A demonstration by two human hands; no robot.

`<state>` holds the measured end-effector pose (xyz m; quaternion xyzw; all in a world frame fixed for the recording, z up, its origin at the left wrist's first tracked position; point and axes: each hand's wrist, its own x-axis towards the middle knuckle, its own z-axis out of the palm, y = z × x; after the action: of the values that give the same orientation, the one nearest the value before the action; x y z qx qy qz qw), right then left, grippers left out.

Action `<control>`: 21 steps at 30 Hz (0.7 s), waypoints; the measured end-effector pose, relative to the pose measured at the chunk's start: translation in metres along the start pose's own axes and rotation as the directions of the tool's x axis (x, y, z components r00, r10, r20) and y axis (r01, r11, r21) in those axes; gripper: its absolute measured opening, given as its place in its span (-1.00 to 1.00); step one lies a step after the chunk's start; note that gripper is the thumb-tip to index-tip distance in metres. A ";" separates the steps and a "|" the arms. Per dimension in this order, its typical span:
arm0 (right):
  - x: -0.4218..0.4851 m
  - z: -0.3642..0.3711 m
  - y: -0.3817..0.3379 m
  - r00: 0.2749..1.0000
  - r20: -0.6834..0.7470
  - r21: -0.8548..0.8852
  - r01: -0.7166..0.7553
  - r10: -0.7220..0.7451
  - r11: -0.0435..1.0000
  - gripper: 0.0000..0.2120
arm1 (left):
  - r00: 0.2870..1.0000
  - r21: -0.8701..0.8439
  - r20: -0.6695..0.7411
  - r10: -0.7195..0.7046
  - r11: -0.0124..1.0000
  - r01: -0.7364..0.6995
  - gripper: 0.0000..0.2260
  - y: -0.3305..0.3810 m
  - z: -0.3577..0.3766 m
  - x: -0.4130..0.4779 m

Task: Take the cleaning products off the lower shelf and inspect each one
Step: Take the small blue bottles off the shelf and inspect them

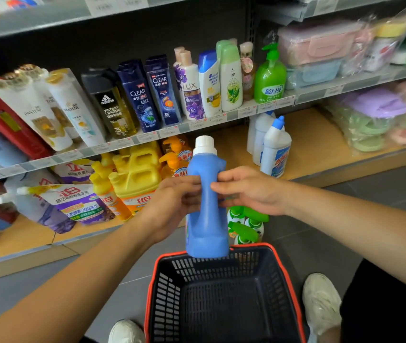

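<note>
A blue bottle (207,226) with a white cap is held upright in front of the lower shelf (316,154), above the basket. My left hand (172,204) grips its narrow waist from the left. My right hand (249,191) grips the same waist from the right. On the lower shelf stand yellow jugs (135,179), orange pump bottles (176,159), purple refill pouches (78,204), white bottles with blue caps (275,149) and green spray bottles (246,226).
A dark basket with a red rim (224,295) sits on the floor between my two white shoes (320,303). The shelf above (172,131) carries shampoo and soap bottles. Bagged plastic goods (375,120) fill the right side.
</note>
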<state>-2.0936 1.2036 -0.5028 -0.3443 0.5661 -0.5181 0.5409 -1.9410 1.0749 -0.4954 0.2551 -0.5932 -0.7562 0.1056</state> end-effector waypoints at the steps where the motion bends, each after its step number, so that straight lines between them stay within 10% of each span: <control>1: -0.002 -0.001 -0.005 1.000 0.023 0.065 -0.014 0.013 0.998 -0.60 | 1.000 0.010 -0.001 -0.002 1.000 0.002 -0.77 0.001 0.000 0.001; 7: -0.015 -0.013 -0.011 0.999 0.035 0.252 -0.028 0.020 0.967 -0.47 | 0.988 0.362 0.140 0.063 0.926 -0.110 -0.78 0.017 -0.009 0.008; 12: -0.017 -0.039 -0.012 0.967 -0.255 -0.018 0.003 -0.008 1.000 -0.89 | 0.933 0.305 -0.312 0.178 0.949 -0.078 -0.85 0.024 -0.028 0.044; 21: -0.020 -0.109 -0.025 0.876 -0.455 -0.378 -0.026 -0.161 0.926 -0.74 | 0.973 0.226 -0.165 0.161 0.967 -0.122 -0.74 0.018 0.008 0.117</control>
<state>-2.1999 1.2398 -0.4869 -0.3221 0.7568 -0.4889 0.2906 -2.0470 1.0228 -0.5075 0.2897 -0.6758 -0.6520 0.1851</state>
